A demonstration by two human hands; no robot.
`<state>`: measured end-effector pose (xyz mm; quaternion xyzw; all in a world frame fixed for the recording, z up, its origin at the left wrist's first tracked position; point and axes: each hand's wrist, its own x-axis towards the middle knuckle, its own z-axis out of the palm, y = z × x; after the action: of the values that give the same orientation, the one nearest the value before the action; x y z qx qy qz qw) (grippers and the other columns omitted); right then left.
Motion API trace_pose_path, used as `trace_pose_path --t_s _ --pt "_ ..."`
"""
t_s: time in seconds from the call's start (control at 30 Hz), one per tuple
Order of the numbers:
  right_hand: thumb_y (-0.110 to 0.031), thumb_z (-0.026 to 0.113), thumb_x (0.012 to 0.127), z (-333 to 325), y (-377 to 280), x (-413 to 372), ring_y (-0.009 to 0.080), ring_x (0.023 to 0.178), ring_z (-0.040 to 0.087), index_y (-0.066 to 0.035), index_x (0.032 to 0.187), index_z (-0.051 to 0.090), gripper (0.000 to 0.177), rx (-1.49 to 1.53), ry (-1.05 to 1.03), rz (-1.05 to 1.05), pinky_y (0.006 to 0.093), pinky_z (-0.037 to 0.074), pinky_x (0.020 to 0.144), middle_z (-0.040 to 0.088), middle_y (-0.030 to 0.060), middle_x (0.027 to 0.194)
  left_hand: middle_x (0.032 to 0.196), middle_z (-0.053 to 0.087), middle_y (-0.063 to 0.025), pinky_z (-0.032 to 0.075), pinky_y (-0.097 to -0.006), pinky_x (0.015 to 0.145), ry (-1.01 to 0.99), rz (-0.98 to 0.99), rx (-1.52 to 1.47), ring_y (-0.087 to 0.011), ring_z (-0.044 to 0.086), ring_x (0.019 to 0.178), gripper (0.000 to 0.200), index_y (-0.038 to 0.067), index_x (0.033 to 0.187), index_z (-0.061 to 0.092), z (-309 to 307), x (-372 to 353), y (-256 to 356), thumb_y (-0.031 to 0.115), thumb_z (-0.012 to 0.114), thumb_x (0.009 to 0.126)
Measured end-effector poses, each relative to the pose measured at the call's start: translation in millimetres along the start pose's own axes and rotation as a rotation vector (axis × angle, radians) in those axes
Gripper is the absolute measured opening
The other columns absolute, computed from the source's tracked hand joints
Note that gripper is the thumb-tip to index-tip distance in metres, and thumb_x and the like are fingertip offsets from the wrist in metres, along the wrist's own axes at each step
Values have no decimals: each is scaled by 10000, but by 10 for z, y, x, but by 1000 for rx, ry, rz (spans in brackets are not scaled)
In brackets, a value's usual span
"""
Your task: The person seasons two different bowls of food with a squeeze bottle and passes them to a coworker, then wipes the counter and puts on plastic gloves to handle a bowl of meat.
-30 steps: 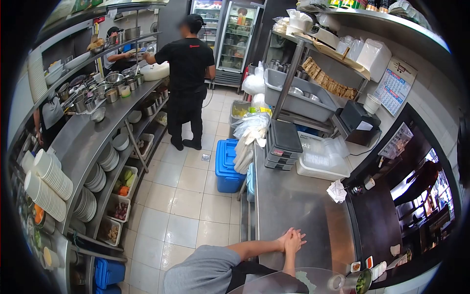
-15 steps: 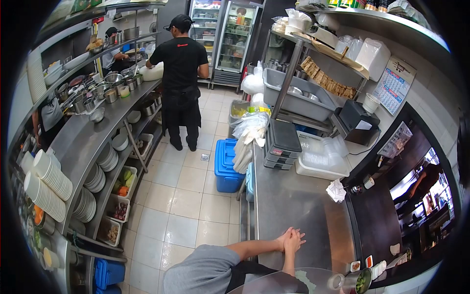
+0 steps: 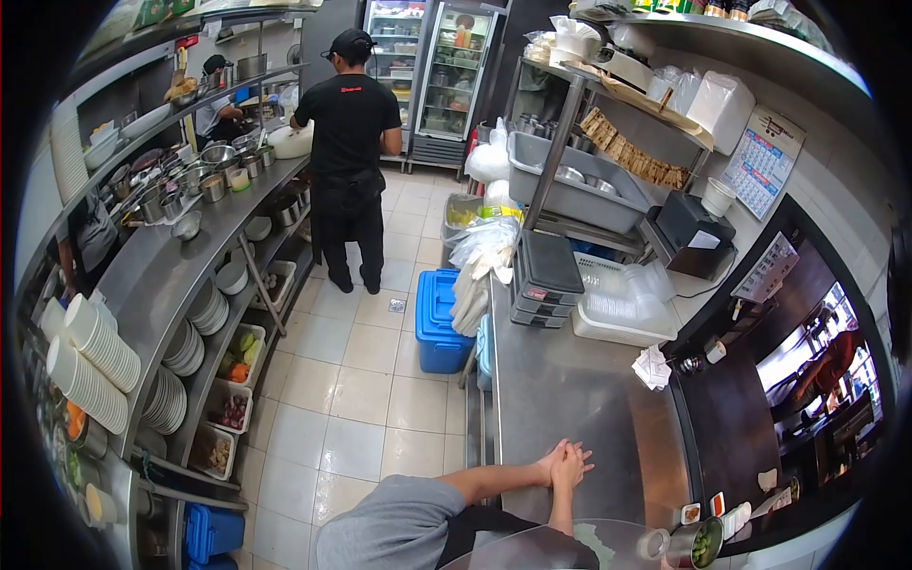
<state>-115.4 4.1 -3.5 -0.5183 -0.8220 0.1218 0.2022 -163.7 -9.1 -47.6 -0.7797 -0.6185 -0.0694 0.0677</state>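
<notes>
My left hand (image 3: 548, 466) and my right hand (image 3: 569, 467) are clasped together over the steel counter (image 3: 608, 427), fingers interlaced and some fingertips sticking out to the right. No object shows in either hand. A grey sleeve covers my left upper arm. Close by on the right lie small dishes of condiments (image 3: 691, 514) and a metal pot (image 3: 682, 548) holding green pieces, perhaps limes. A clear curved sheet (image 3: 513, 548) crosses the bottom of the view, in front of my right forearm. Farther up the counter is a crumpled white napkin (image 3: 653, 368).
Black drawers (image 3: 548, 271) and a white basket of plastic containers (image 3: 622, 328) stand at the counter's far end. A blue bin (image 3: 442, 323) is on the tiled floor. A co-worker in black (image 3: 350, 161) stands at the left steel shelving, which holds plate stacks (image 3: 185, 347).
My hands stay clasped in the same place. The co-worker in black has shifted slightly at the left counter. Beyond the pass-through window, a person has moved.
</notes>
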Motion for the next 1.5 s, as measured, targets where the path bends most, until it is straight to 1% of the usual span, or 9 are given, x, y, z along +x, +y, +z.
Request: trace_pose_path --t_s 0.07,0.2,0.33,0.43,0.67,0.97,1.23,1.33,1.5 --pt "-365 449 862 5 5 -1 355 968 540 -120 947 619 310 4 1 1 464 414 849 571 138 1031 1399 266 -150 296 -640 911 22 34 67 -360 338 1215 615 175 1367 246 -447 -160 -7 488 386 857" --pt "-371 444 864 -45 -32 -10 358 962 541 -115 947 620 322 12 -7 3 464 415 846 573 142 1027 1451 202 -121 197 -578 993 -40 -13 37 -365 236 1296 659 235 1410 172 -169 -7 -19 428 410 827" --pt "-366 448 861 -12 -3 -10 361 966 539 -108 948 620 322 -7 21 -35 467 412 851 573 148 1022 1460 184 -108 149 -577 1017 41 -34 -42 -355 186 1319 672 246 1408 179 132 71 -7 465 414 818" --pt "-390 460 852 0 6 2 374 1024 516 -149 962 637 318 36 -24 23 485 371 920 570 149 1054 1452 201 -117 189 -578 996 32 -31 -29 -362 224 1302 659 240 1410 172 55 27 -1 440 404 827" --pt "-399 448 861 -110 -79 -30 376 1018 518 -144 952 639 331 33 -17 26 484 371 920 571 153 1049 1465 170 -110 151 -577 1021 83 -32 -66 -365 182 1320 683 230 1410 175 282 88 -3 473 411 817" --pt "-364 453 858 -8 -19 -10 361 981 534 -108 948 621 319 -27 24 -14 464 406 870 572 147 1025 1451 209 -108 208 -570 994 -3 -38 4 -360 242 1295 650 242 1407 178 -200 -37 0 440 397 828" --pt "-383 438 868 -36 -36 -13 366 988 530 -109 951 620 340 -7 0 4 474 397 877 575 146 1023 1447 218 -104 212 -560 1000 7 -47 105 -353 252 1292 638 255 1405 173 -64 1 16 433 389 832" --pt "-388 472 837 -78 -66 -11 371 1053 503 -154 975 636 317 41 -51 58 476 375 923 564 137 1075 1448 217 -104 211 -559 1001 29 -43 95 -354 250 1292 636 254 1405 171 -44 -6 5 429 388 834" --pt "-373 426 874 -9 -3 -5 369 990 530 -110 952 621 337 -16 9 -20 476 392 892 577 148 1019 1446 220 -104 208 -557 1004 71 -49 101 -356 252 1291 639 253 1406 166 51 11 17 425 392 834"
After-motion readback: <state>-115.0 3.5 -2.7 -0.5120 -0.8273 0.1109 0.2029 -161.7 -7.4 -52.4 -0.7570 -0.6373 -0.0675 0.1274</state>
